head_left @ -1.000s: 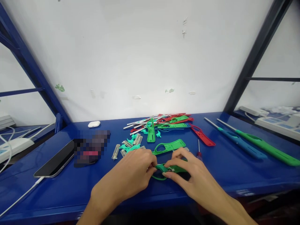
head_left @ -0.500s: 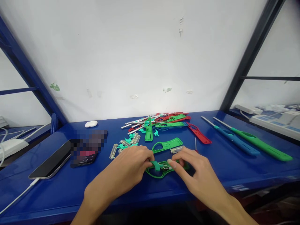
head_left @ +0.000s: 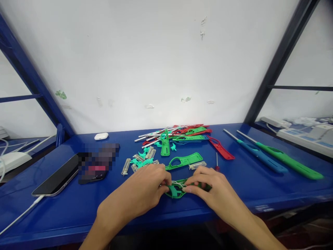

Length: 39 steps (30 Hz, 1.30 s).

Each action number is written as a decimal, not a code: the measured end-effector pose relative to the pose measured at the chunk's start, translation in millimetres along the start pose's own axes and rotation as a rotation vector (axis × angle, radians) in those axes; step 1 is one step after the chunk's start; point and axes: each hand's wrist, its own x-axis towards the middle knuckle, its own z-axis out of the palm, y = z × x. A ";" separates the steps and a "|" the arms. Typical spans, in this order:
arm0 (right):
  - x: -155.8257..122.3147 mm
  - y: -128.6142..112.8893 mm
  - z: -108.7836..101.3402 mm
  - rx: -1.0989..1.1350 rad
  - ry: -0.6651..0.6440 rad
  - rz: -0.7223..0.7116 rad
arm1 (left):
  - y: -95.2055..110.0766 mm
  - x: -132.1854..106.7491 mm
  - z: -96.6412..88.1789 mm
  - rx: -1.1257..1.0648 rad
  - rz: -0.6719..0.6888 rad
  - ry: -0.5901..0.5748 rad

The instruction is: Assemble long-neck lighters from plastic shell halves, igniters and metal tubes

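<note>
An open green lighter casing half (head_left: 179, 197) lies near the table's front edge, between my two hands. Inside it sit a teal trigger (head_left: 172, 191) and thin white wires (head_left: 179, 183). Thumb and fingers of my left hand (head_left: 149, 182) are closed on the casing's left end, beside the trigger. My right hand (head_left: 209, 185) pinches at the wires over the middle of the casing, and its fingers hide the right part. Just behind lie a matching green casing half (head_left: 188, 159), a clear fuel tank (head_left: 197, 165) and a screwdriver (head_left: 216, 163).
Clear tanks (head_left: 126, 166) and teal triggers (head_left: 145, 162) are heaped left of centre. Metal rods and coloured casings (head_left: 195, 131) pile by the wall. Blue (head_left: 256, 152) and green (head_left: 291, 159) long lighters lie right. Phones (head_left: 56, 177) and a white earbud case (head_left: 101, 136) are left.
My right hand has shifted slightly left and down, its fingertips now at the white wires. The trigger has tilted lower in the casing. More of the clear tank and screwdriver shows.
</note>
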 end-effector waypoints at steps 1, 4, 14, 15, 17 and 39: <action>0.5 0.6 0.2 0.006 0.001 -0.004 | -0.4 0.2 0.6 -0.003 -0.001 0.000; 1.9 -0.7 0.0 0.025 0.011 -0.006 | -0.5 0.7 1.6 -0.004 -0.006 -0.007; 5.2 -8.3 -2.7 0.099 0.027 0.011 | 2.6 0.2 2.2 -0.003 0.007 -0.012; 5.5 -8.8 -3.0 0.102 0.026 0.014 | 2.2 0.1 2.3 -0.002 0.009 -0.010; 6.1 -9.9 -3.6 0.106 0.023 0.022 | 1.5 0.0 2.7 -0.001 0.012 -0.005; 5.3 -4.9 -0.6 0.124 -0.037 0.133 | 4.2 2.2 6.8 0.016 0.044 -0.002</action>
